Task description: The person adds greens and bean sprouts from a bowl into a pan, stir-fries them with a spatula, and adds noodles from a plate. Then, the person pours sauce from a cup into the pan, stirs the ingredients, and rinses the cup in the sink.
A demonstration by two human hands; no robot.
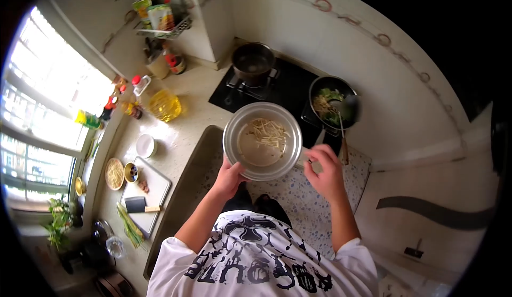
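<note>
My left hand (pixel 230 178) grips the lower left rim of a round metal bowl (pixel 232 142), with the thumb over the edge. Thin pale strips of food (pixel 268 132) lie inside the bowl, mostly toward its upper right. Beside the bowl's right rim is my right hand (pixel 326 171), its fingers bent and its thumb and forefinger a little apart. Nothing shows plainly between them. Past the bowl, a dark wok (pixel 349 90) with green and pale food sits on the black stove (pixel 288 83); a metal utensil (pixel 341 122) rests in the wok.
A dark pot (pixel 253 65) stands on the other burner. On the left counter are an oil jug (pixel 164 105), a white bowl (pixel 145 145), a plate of pale food (pixel 114 173), and a cutting board (pixel 160 177) with a cleaver (pixel 136 204). Green stalks (pixel 129 225) lie nearby. A sink (pixel 205 137) adjoins the counter.
</note>
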